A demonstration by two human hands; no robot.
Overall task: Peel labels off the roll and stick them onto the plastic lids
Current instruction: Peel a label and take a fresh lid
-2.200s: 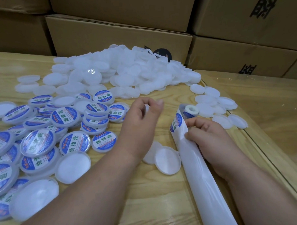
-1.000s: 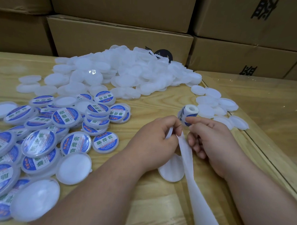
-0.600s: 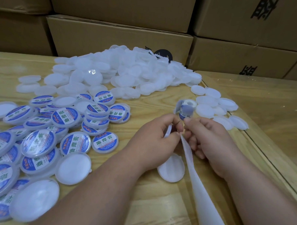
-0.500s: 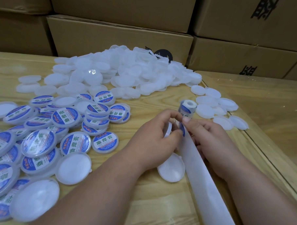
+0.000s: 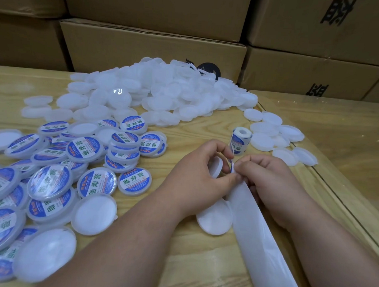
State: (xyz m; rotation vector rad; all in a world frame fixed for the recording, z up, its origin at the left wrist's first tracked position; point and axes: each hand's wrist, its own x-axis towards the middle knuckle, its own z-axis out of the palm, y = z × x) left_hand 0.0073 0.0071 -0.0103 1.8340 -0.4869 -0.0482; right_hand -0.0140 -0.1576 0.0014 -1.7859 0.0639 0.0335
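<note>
L hand (image 5: 195, 182) cups blank lid (image 5: 217, 169), mostly hidden; R hand (image 5: 267, 179) fingertips pinch label (image 5: 232, 167) edge-on; print unreadable, backing strip (image 5: 260, 242) cut off at frame.

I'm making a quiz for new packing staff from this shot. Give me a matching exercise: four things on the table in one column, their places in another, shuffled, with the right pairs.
Things:
1. label roll
2. labelled lids
3. pile of blank lids
4. backing strip

Places:
A. heaped at the far middle, before the cardboard boxes
B. trailing toward the viewer under the right hand
C. spread over the left of the table
D. standing just beyond the fingertips of the left hand

Pairs: 1-D, 2-C, 3-A, 4-B
</note>
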